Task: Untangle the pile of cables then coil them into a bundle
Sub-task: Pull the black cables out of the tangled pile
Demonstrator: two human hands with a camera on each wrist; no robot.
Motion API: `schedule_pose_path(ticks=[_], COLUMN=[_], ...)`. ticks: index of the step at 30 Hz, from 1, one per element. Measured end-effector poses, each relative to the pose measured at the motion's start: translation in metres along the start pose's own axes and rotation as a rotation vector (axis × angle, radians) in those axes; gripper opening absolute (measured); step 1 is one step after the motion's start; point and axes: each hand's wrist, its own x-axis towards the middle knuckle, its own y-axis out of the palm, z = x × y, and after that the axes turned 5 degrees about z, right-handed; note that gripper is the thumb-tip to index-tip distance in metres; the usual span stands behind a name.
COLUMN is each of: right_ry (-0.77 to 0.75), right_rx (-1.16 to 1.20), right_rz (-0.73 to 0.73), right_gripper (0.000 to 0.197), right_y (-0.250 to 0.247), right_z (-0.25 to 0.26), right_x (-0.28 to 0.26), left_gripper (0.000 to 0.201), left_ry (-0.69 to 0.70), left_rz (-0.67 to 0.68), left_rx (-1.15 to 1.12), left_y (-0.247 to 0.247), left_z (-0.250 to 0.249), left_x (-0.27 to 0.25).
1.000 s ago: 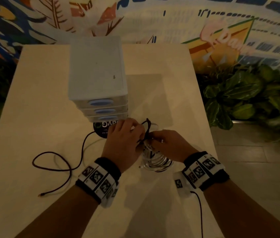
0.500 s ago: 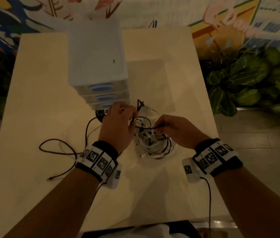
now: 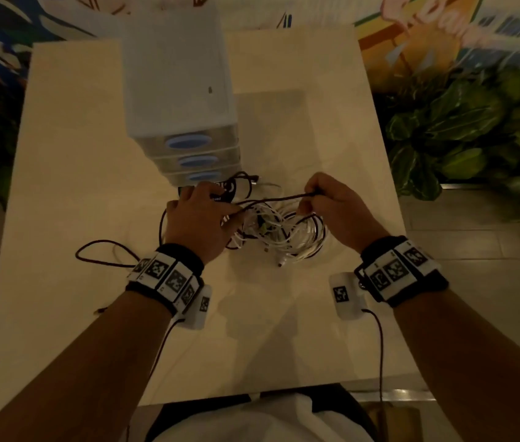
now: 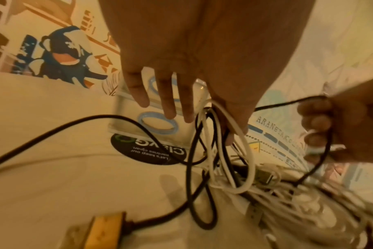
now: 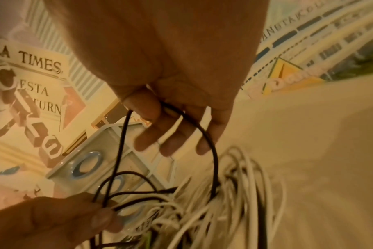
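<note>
A tangled pile of white and black cables (image 3: 281,232) lies on the table in front of the drawer unit. My left hand (image 3: 220,215) is at the pile's left edge. In the left wrist view it (image 4: 230,128) pinches a white loop and black strands while three fingers stay straight. My right hand (image 3: 308,199) is raised above the pile's right side. It (image 5: 160,109) pinches a black cable (image 3: 271,200) between thumb and forefinger. That cable runs taut between both hands. A slack end of black cable (image 3: 102,253) loops off to the left on the table.
A white three-drawer unit (image 3: 179,74) with blue handles stands just behind the pile, and a round black sticker (image 3: 223,194) lies at its foot. The beige table (image 3: 61,186) has its right edge near my right wrist, with green plants (image 3: 462,129) beyond. A yellow connector (image 4: 104,227) lies near my left wrist.
My hands have moved apart: the right hand drew the black cable up and to the right, stretching it out of the pile. The left hand stayed at the pile's left edge.
</note>
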Motion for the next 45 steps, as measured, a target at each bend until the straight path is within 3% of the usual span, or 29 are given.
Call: schedule_pose_path(ticks=[2,3,6,8,11,14,19,23,29,31,33,36,38,40,42,45], right_ry=[-0.013,-0.092,-0.26,-0.186,-0.022,-0.029,-0.219,-0.245,-0.382,-0.39,-0.391,-0.415,-0.436,-0.4,-0.322,-0.275], right_rx=[-0.271,-0.377,-0.504,-0.638,-0.821,-0.725,-0.584,-0.415,-0.37,-0.357,-0.328,-0.348,-0.406,-0.444,-0.416,-0.352], right_rz=[-0.04,-0.036,0.077,0.099,0.097,0.099,-0.184,-0.123,-0.032,0.011,0.069,0.113,0.061,-0.033,-0.105,-0.173], right_gripper=[0.025,0.039,0.071,0.065,0.031,0.038,0.05,0.047,0.034,0.035,0.032,0.009,0.002,0.009,0.01,0.011], right_y=[-0.007,-0.007,0.007,0.025,0.049,0.06,0.041,0.022,0.019,0.019,0.019,0.015,0.006,-0.008,-0.016,-0.018], right_z=[-0.001,0.005,0.037,0.055,0.048,0.03,0.044,0.046,0.052,0.055,0.058,0.054,0.043,0.024,0.005,-0.014], right_x=[-0.005,-0.009,-0.019,-0.018,-0.005,0.002,-0.009,-0.011,-0.01,-0.012,-0.016,-0.016,-0.012,-0.006,-0.002,0.005], left_gripper=[0.037,0.036,0.032,0.032,0.028,0.026,0.041,0.058,0.061,0.066,0.055,0.032,0.029,0.023,0.019,0.023], left_ry=[0.006,0.011,0.037,0.048,0.053,0.024,-0.002,0.045,0.127,0.222,0.289,0.308,0.29,0.3,0.322,0.374], left_rz=[-0.022,-0.031,-0.057,-0.069,-0.058,-0.024,0.04,-0.021,-0.278,-0.252,-0.184,-0.177,-0.216,-0.234,-0.18,-0.106], left_rx=[-0.02,-0.027,0.002,0.01,-0.022,-0.089,-0.262,-0.317,-0.123,-0.205,-0.243,-0.167,-0.249,-0.441,-0.605,-0.677], left_y=[-0.001,-0.003,-0.003,-0.004,-0.004,-0.005,0.003,0.001,-0.025,-0.03,-0.027,-0.024,-0.031,-0.047,-0.062,-0.069], left_z=[0.001,-0.001,-0.009,-0.012,-0.011,-0.007,0.015,0.016,-0.011,-0.024,-0.033,-0.034,-0.033,-0.037,-0.043,-0.049], left_x=[0.0,0.0,-0.002,-0.002,-0.003,-0.004,-0.004,-0.012,-0.018,-0.014,-0.011,-0.006,-0.006,-0.008,-0.011,-0.016])
